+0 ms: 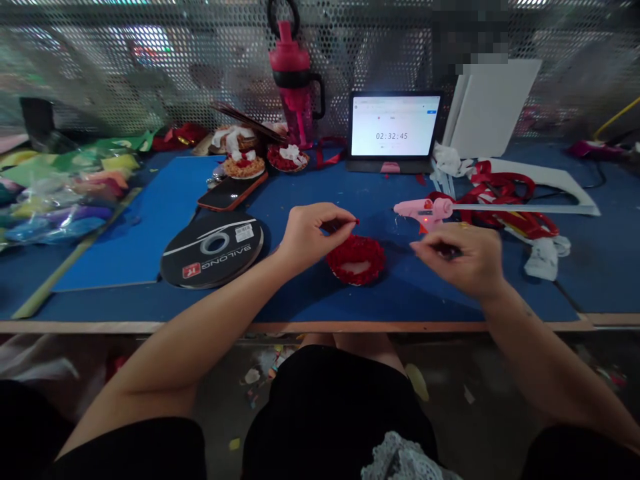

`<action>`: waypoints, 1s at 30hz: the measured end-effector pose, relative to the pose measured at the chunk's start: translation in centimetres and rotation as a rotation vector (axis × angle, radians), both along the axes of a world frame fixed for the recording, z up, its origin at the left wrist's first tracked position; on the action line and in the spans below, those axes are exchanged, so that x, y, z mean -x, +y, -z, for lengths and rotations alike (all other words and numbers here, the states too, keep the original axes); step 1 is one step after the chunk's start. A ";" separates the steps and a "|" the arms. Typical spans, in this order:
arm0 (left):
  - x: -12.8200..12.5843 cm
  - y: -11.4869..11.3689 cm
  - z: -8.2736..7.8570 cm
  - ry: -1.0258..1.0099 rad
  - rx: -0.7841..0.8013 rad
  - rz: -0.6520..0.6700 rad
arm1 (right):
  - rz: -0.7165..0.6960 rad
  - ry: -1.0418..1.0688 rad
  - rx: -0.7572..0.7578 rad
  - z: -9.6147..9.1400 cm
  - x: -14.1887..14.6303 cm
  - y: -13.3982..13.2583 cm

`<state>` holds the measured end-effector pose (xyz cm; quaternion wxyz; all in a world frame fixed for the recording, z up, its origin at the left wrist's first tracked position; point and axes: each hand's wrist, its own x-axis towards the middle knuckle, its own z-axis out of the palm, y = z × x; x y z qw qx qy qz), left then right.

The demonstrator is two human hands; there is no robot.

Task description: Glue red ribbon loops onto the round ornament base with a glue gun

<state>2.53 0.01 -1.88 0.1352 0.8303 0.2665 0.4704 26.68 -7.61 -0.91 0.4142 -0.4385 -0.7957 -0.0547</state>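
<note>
Left hand is pinching a red scrap near a red oval piece, right hand curling by a glue gun, grip unclear.

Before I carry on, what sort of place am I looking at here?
Probably a small craft workshop, judging by the pink glue gun, the tangled red ribbon and the large black reel on the blue tabletop.
</note>
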 end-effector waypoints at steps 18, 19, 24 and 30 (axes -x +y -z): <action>0.3 0.8 0.6 -0.036 -0.012 -0.055 | 0.352 0.046 0.659 3.6 -5.6 4.3; 0.3 0.9 0.7 -0.024 -0.019 -0.055 | 0.364 0.050 0.655 3.7 -5.5 4.3; 0.2 1.1 1.1 0.027 -0.063 -0.061 | 0.271 0.213 0.593 3.2 -4.9 3.2; 0.0 1.2 1.4 0.126 -0.161 -0.076 | -0.130 0.554 0.695 2.6 -2.7 1.6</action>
